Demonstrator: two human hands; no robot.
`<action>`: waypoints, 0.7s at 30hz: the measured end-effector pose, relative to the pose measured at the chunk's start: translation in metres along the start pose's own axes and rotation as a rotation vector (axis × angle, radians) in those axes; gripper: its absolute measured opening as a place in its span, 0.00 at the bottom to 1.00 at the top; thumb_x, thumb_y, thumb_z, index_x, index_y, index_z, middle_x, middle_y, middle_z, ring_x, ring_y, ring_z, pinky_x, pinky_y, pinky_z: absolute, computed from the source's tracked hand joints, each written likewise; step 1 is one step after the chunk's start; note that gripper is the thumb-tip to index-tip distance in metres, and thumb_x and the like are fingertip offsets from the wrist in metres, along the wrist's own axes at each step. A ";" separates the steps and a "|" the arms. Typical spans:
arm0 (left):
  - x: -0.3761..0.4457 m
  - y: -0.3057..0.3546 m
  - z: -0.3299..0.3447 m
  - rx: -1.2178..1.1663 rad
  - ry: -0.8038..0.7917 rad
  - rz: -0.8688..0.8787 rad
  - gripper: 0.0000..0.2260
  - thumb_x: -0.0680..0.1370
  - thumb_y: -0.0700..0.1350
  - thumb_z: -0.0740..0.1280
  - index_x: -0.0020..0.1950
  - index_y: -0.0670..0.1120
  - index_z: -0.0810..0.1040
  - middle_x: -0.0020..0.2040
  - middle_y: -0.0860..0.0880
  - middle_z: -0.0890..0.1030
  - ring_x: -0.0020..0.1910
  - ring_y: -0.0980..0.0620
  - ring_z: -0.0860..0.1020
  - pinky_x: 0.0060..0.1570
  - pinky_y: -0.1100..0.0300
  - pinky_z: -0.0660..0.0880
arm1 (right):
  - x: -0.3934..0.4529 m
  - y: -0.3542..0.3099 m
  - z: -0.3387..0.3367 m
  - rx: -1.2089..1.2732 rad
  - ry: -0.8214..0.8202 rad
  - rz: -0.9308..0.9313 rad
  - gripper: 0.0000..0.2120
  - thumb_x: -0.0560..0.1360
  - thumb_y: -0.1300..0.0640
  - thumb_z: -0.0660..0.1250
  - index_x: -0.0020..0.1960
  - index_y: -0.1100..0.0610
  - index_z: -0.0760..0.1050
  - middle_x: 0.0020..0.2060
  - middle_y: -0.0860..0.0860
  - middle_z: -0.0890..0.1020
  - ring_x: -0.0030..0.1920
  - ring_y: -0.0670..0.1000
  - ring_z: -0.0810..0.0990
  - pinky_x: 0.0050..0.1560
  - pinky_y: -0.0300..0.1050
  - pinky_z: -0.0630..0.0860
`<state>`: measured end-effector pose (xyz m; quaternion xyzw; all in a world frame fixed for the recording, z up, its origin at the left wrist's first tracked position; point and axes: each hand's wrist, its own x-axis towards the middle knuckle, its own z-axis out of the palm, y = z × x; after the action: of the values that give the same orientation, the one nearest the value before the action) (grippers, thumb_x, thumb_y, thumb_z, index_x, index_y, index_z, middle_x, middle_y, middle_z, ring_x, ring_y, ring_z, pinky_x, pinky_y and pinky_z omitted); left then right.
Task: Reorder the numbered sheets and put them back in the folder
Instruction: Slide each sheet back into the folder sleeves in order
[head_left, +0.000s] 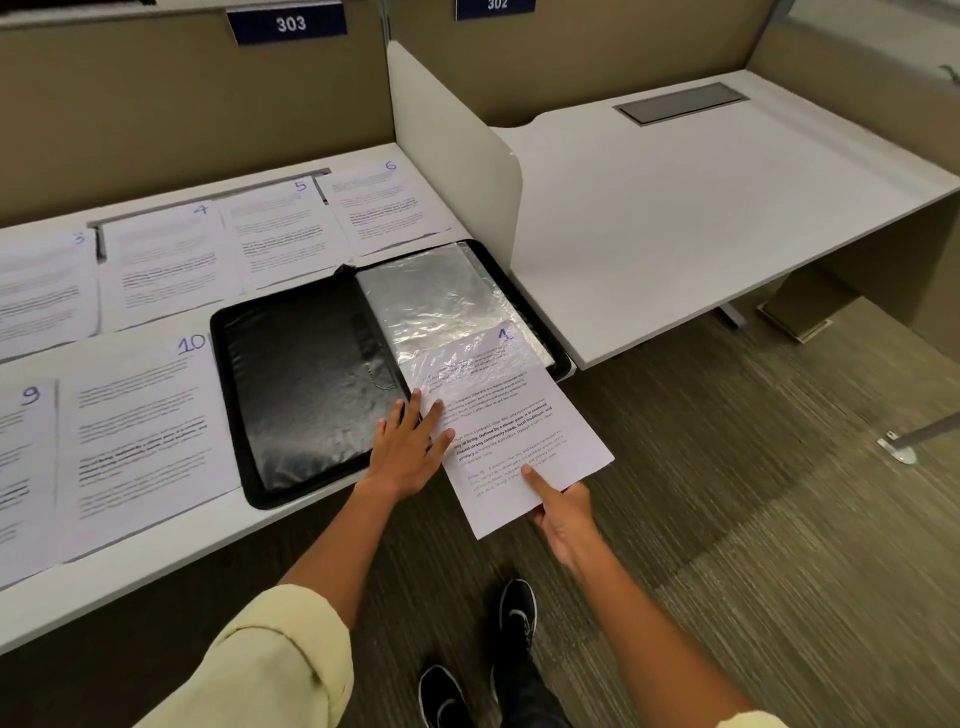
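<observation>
Now sheet 1 (511, 441) is being fed into the top clear sleeve (457, 306) of the open black folder (306, 384), a little right of the middle of the frame. Its upper part, with the written number, is already under the plastic, while its lower part hangs out over the front edge of the worktop (156, 561).

For this step to be done well, the sheet should be kept flat and straight with the sleeve, so that its corners do not catch at the opening. The mouth of the sleeve should be held down, and the paper should be pushed slowly from its lower edge, not bent.

The left hand (410, 452) lies just left of the sheet, flat with straight fingers; it presses on the lower edge of the folder and on the left border of the sheet, and nothing is gripped by it. The right hand (563, 517) is at the lower right corner of the sheet, which is pinched between the thumb on top and the fingers below.

Further out, sheet 10 (145, 421) and sheet 9 (21, 457) are laid at the left of the frame. Sheet 4 (166, 260), sheet 5 (283, 234) and sheet 6 (387, 208) are laid in a row behind the folder.
</observation>
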<state>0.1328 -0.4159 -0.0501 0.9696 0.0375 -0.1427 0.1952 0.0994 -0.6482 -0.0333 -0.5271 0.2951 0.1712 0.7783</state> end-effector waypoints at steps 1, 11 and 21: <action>0.000 -0.001 0.001 0.008 0.003 0.000 0.29 0.82 0.64 0.46 0.81 0.56 0.46 0.81 0.50 0.39 0.79 0.44 0.39 0.76 0.44 0.41 | -0.002 0.004 -0.003 -0.008 -0.005 0.010 0.15 0.74 0.66 0.72 0.59 0.56 0.76 0.56 0.54 0.84 0.58 0.55 0.82 0.60 0.61 0.79; -0.001 -0.001 0.001 0.038 -0.004 0.011 0.32 0.81 0.66 0.49 0.81 0.56 0.44 0.80 0.50 0.38 0.79 0.43 0.39 0.76 0.42 0.42 | 0.001 0.018 -0.001 -0.093 0.027 0.002 0.12 0.76 0.67 0.70 0.58 0.60 0.77 0.53 0.57 0.85 0.51 0.55 0.86 0.49 0.50 0.83; -0.002 0.003 -0.002 -0.010 -0.027 0.007 0.36 0.79 0.68 0.52 0.81 0.56 0.41 0.80 0.53 0.36 0.78 0.44 0.37 0.77 0.42 0.40 | 0.030 -0.005 0.041 -0.098 -0.001 0.022 0.12 0.76 0.65 0.71 0.58 0.56 0.77 0.55 0.54 0.84 0.55 0.54 0.84 0.53 0.52 0.83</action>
<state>0.1313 -0.4177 -0.0466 0.9667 0.0322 -0.1552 0.2007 0.1366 -0.6137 -0.0381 -0.5611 0.2918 0.1944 0.7498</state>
